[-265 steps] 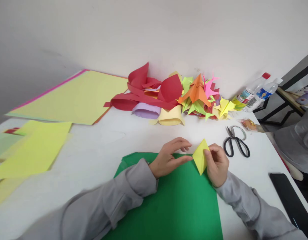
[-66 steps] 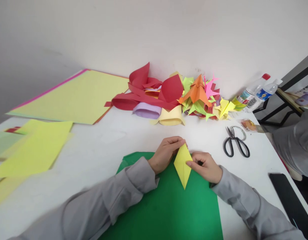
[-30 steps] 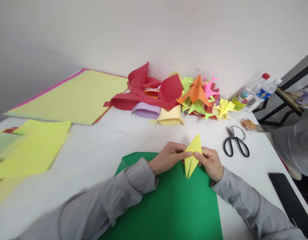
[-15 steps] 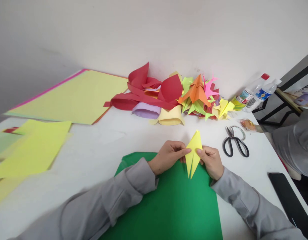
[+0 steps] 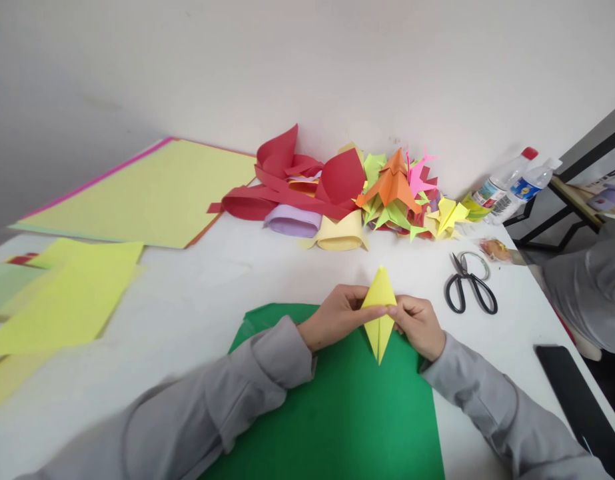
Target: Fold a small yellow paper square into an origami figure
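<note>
A folded yellow paper (image 5: 380, 289), shaped like a narrow diamond with a slit down its lower half, is held up between both hands. My left hand (image 5: 337, 316) grips its left side, the thumb laid across the middle of the front. From the right, my right hand (image 5: 418, 324) pinches the other edge, its thumb tip close to the left thumb. Fingers behind the paper are partly hidden. Below the hands, a green sheet (image 5: 347, 413) covers the table's near part.
Black-handled scissors (image 5: 470, 283) and a tape roll (image 5: 480, 265) lie to the right, near a black phone-like slab (image 5: 580, 407). Along the wall are red paper shapes (image 5: 287, 187), an orange folded paper (image 5: 391, 183) and two bottles (image 5: 524, 183). Yellow sheets (image 5: 72, 300) lie left.
The folded paper has shifted slightly left and stands straighter, its two lower points now together. My left thumb has slid right across its front, near the right thumb.
</note>
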`<state>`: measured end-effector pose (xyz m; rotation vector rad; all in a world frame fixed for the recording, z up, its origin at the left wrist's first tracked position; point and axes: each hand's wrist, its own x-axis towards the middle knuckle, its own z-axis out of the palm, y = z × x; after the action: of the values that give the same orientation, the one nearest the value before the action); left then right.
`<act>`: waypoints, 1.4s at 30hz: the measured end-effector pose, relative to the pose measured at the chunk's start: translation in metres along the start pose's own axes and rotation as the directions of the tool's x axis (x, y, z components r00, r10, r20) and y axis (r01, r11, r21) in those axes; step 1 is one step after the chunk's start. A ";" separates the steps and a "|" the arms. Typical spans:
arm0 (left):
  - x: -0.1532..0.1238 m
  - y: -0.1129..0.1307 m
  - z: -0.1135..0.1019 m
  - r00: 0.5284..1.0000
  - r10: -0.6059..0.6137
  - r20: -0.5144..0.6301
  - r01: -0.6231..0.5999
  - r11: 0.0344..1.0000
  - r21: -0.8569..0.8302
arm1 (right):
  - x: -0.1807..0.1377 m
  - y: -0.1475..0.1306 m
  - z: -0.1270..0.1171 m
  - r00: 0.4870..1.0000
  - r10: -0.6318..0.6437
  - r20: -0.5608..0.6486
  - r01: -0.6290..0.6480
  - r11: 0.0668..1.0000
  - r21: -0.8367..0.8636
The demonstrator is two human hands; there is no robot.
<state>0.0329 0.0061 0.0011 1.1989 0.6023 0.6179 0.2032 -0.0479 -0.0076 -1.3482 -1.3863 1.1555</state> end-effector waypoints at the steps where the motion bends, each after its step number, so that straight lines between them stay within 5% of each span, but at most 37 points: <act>1: 0.000 -0.001 0.000 1.000 -0.001 0.021 0.002 1.000 -0.006 | 0.000 0.001 0.000 1.000 0.003 0.009 -0.003 1.000 0.004; 7: 0.002 -0.006 -0.002 0.998 0.064 -0.030 -0.063 0.998 0.011 | -0.002 0.005 -0.001 0.997 -0.052 0.060 0.048 0.997 0.067; 14: -0.001 -0.002 -0.001 1.000 0.007 -0.028 -0.008 0.999 -0.035 | -0.002 -0.003 0.000 0.991 -0.107 0.085 0.115 0.989 -0.094; 24: 0.001 -0.004 -0.002 0.997 0.023 -0.077 -0.023 1.000 -0.001 | -0.002 0.000 0.000 0.993 -0.026 0.114 0.033 0.998 -0.059; 42: 0.002 -0.005 -0.001 0.965 0.094 -0.244 -0.077 0.994 0.079 | 0.000 0.001 0.001 0.990 -0.076 0.116 0.095 0.981 -0.171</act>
<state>0.0343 0.0072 -0.0045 1.2258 0.7902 0.8334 0.2029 -0.0484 -0.0087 -1.3497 -1.6424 1.0832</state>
